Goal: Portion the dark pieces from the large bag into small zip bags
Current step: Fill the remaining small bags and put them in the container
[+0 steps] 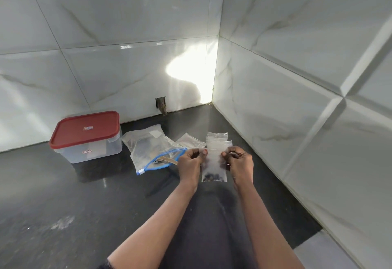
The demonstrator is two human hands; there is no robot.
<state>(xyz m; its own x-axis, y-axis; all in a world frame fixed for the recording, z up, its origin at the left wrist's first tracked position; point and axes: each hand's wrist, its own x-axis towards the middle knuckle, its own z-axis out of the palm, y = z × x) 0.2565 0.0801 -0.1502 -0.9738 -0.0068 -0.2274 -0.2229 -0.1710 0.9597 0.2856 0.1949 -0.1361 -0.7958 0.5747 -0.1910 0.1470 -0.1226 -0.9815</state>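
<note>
Head view: I see one small zip bag point(214, 166) held upright between both hands, just above the black counter point(63, 194), right of centre. Dark pieces point(212, 177) sit in its bottom; the upper part looks clear. Left hand point(189, 163) pinches the bag's top left corner, fingers curled in, thumb at the top edge. Right hand point(240, 162) pinches the top right corner the same way, fingers curled. I can't tell whether the zip strip is sealed.

Just behind the hands, empty small zip bags point(218, 139) lie flat on the counter, overlapping in a stack. Large bag point(146, 145) lies flat left of the hands, with its blue zip mouth toward the left hand. It has some dark content inside and a tan flat thing at the mouth, which I can't identify.

Further left is a clear plastic box point(93, 152) with its red lid point(86, 130) on, just beside the large bag. Marble-look tiled wall point(127, 73) forms a corner behind.
</note>
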